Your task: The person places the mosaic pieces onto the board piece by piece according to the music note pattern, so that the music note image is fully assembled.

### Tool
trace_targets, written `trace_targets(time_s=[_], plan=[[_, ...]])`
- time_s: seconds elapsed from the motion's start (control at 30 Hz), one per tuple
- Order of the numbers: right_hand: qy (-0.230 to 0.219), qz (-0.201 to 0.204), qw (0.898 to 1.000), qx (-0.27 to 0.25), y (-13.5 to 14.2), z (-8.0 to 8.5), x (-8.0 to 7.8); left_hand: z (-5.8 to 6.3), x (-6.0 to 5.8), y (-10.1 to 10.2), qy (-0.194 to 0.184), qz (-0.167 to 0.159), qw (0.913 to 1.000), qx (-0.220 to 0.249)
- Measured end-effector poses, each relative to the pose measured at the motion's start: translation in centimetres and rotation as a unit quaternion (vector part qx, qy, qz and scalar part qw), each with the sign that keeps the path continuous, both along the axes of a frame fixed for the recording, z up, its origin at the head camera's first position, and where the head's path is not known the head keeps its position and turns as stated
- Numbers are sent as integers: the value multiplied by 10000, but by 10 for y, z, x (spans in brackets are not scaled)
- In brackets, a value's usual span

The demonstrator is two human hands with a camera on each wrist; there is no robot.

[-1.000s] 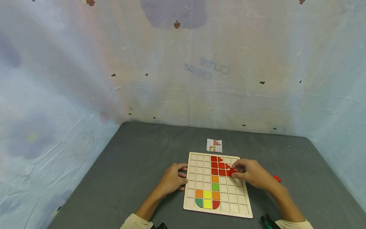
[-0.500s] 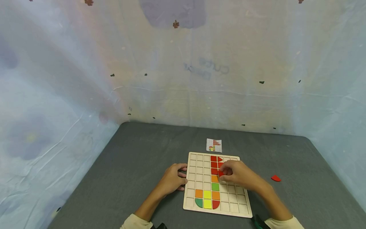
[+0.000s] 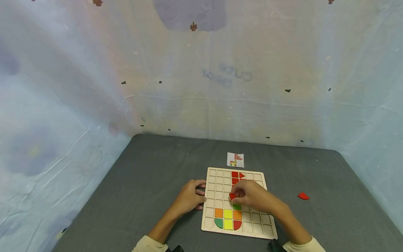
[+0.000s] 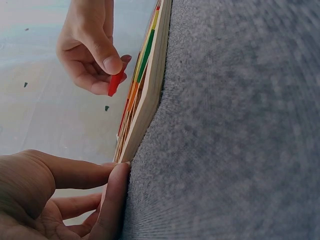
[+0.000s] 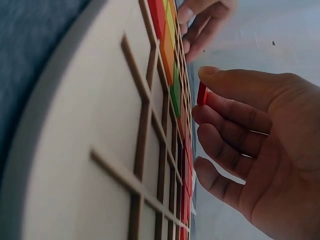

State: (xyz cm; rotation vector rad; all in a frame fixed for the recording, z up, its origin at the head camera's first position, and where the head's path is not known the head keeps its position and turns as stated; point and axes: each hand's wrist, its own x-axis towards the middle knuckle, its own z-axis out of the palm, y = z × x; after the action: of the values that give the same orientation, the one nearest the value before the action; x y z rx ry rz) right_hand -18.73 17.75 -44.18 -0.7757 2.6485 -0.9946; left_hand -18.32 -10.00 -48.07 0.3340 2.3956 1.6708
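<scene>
A square wooden grid board (image 3: 218, 201) lies on the dark table, with coloured tiles set in its cells. My left hand (image 3: 190, 197) is at its left side; in the left wrist view the thumb and a finger pinch the board's edge (image 4: 145, 107). Over the middle of the board, my right hand (image 3: 250, 196) pinches a small red tile (image 3: 232, 196) between thumb and fingertips. The right wrist view shows this red tile (image 5: 202, 93) edge-on, apart from the board. Beneath the right hand, part of the red tile group is hidden. A green square tile (image 3: 237, 207) shows just below the hand.
A small printed pattern card (image 3: 235, 160) lies behind the board. To the right of the board rests a loose red quarter-round tile (image 3: 303, 196). Orange, yellow, green and red tiles fill the lower cells, among them a yellow square (image 3: 228, 224). A patterned cloth (image 3: 201, 87) hangs behind the table.
My right hand has moved left and slightly toward me across the board, carrying the red tile from the right-hand columns to the middle. The left hand has stayed at the board's edge.
</scene>
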Motion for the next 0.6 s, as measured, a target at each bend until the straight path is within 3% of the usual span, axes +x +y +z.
trace_targets(time_s=[0.6], plan=[[-148, 205, 9994, 214, -13, -1, 4, -1, 0, 1, 41, 30, 10000, -46]])
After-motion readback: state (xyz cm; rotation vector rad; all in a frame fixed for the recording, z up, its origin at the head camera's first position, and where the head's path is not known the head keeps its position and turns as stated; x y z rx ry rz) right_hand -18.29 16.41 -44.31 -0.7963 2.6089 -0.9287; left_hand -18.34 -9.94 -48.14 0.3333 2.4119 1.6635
